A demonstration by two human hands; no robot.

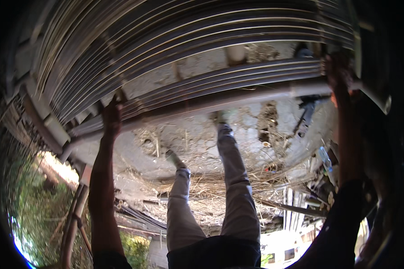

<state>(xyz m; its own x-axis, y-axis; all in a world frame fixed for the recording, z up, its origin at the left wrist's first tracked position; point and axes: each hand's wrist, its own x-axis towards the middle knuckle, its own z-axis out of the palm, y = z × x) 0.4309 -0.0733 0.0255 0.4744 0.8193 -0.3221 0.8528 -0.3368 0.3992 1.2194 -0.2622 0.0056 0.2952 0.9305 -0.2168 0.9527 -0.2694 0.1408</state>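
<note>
The fingers (116, 102) of the left hand (111, 117) point upward at the left part of the lower slats (229, 80); they are dark and blurred, and I cannot tell whether they close on a slat or only rest there. The right hand (338, 74) is at the right end of the same band, its fingers smeared by blur, so I cannot tell how they stand either. The 2 hands are well apart.

The lower slats lie between the hands, long, dark and thin with pale edges, running side by side. Just below them, a thick pole (202, 105) runs nearly the full width, its right end passing beyond the right hand. Above, the upper slats (238, 24) spread in a wide curved fan, with a gap between the 2 groups for much of their length.

Below the pole, the wearer's 2 legs (235, 175) in pale trousers stand apart on grey ground (184, 134). Straw (206, 184) is strewn around them. A clear bottle (325, 158) with some blue on it is near the right forearm (348, 148). Green foliage (38, 206) fills the lower left, outside the left forearm (104, 179).
</note>
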